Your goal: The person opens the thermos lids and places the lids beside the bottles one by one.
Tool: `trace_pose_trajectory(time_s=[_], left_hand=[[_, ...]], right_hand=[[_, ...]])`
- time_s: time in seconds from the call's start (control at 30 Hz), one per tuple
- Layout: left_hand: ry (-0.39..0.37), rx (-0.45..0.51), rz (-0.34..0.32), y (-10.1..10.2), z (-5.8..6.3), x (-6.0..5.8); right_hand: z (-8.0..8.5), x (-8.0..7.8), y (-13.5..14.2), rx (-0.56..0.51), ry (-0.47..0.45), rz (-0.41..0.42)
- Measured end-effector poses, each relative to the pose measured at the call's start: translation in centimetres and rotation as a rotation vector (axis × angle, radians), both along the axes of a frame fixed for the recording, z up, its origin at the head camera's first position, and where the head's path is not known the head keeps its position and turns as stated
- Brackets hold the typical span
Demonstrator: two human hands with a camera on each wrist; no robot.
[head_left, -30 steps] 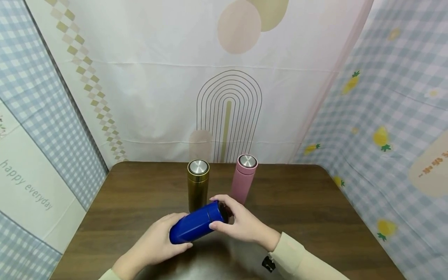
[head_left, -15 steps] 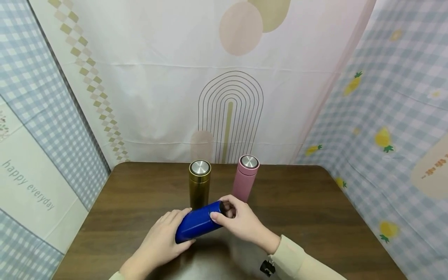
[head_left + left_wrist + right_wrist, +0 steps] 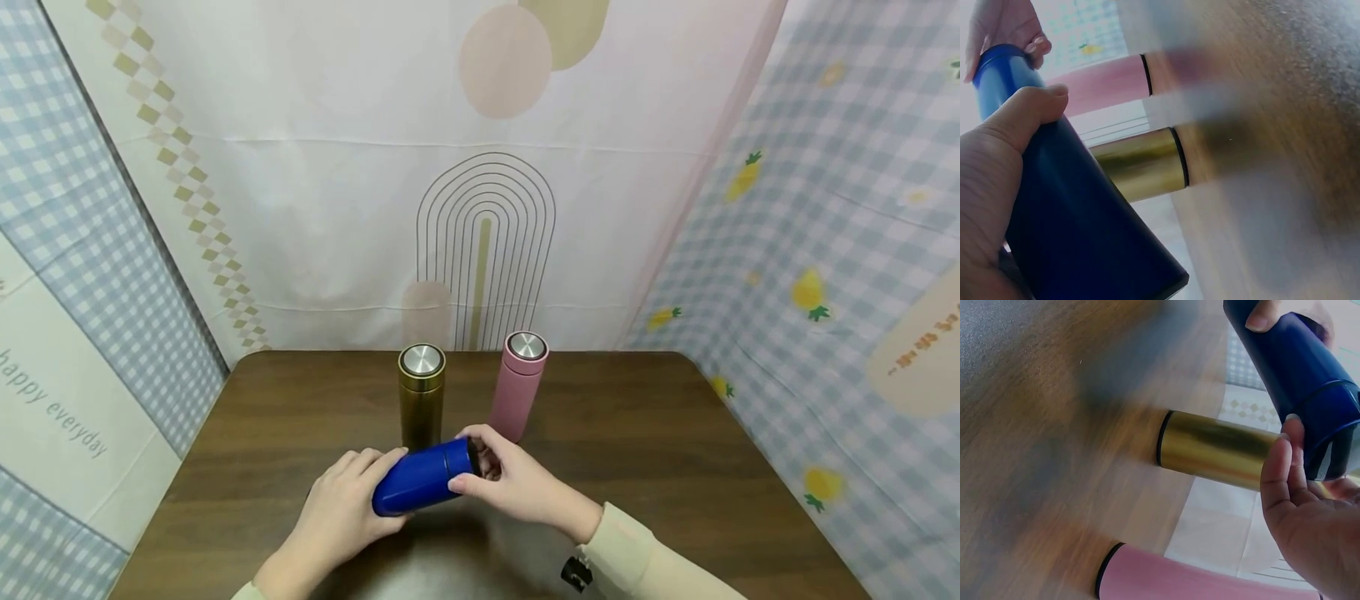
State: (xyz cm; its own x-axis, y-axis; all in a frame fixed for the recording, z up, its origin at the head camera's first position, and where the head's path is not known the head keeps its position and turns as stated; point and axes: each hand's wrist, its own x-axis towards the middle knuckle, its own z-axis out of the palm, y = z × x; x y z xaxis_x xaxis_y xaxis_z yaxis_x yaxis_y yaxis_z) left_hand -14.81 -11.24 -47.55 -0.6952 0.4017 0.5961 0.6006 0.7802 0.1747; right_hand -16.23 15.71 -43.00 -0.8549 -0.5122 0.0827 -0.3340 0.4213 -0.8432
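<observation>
A blue thermos bottle [image 3: 416, 483] lies tilted in the air over the table, its lid end up and to the right. Around its lower body my left hand [image 3: 333, 508] is wrapped, the thumb across it in the left wrist view. My right hand [image 3: 513, 479] grips the lid end between thumb and fingers. The lid's top is mostly hidden by that hand, though a dark end [image 3: 1330, 456] shows in the right wrist view. Just behind the blue bottle stands a gold thermos bottle [image 3: 422, 408] upright. A pink thermos bottle [image 3: 517, 392] stands behind the right hand.
The brown wooden table [image 3: 315, 400] reaches back to a white patterned curtain [image 3: 330, 217]. Blue checked cloth [image 3: 757, 333] hangs along the right side, with more at the left. A small black object [image 3: 577, 573] sits by the right sleeve.
The right hand's thumb shifts up and then back down on the lid end. The blue bottle tilts slightly and stays in both hands. The standing bottles keep their places on the table.
</observation>
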Motion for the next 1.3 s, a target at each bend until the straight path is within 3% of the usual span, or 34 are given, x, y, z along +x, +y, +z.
trace_pose_trajectory(time_s=[0.17, 0.3, 0.4, 0.6, 0.77, 0.93, 1.13, 1.3], left_hand=[[-0.005, 0.004, -0.006, 0.1, 0.2, -0.1], [-0.082, 0.006, -0.012, 0.1, 0.2, -0.1], [-0.108, -0.022, -0.01, 0.2, 0.1, -0.1], [-0.049, -0.048, -0.018, 0.3, 0.2, -0.3], [-0.045, -0.051, -0.05, 0.5, -0.1, -0.4], [-0.046, -0.046, -0.058, 0.3, -0.4, -0.5], [-0.02, -0.031, -0.071, -0.1, 0.0, -0.7], [-0.048, -0.04, -0.07, 0.0, 0.1, -0.7]], right_hand=[[-0.4, -0.3, 0.6, 0.006, 0.083, 0.082], [-0.7, -0.3, 0.8, 0.008, 0.097, 0.105], [-1.0, -0.3, 0.7, -0.029, 0.008, 0.069], [-1.0, -0.3, 0.2, -0.089, -0.218, -0.059], [-0.8, -0.1, 0.1, -0.094, -0.308, -0.072], [-0.6, 0.3, -0.2, -0.077, -0.283, -0.056], [-0.7, -0.1, 0.0, -0.058, -0.162, 0.008], [-0.9, -0.5, 0.3, -0.034, -0.099, 0.055]])
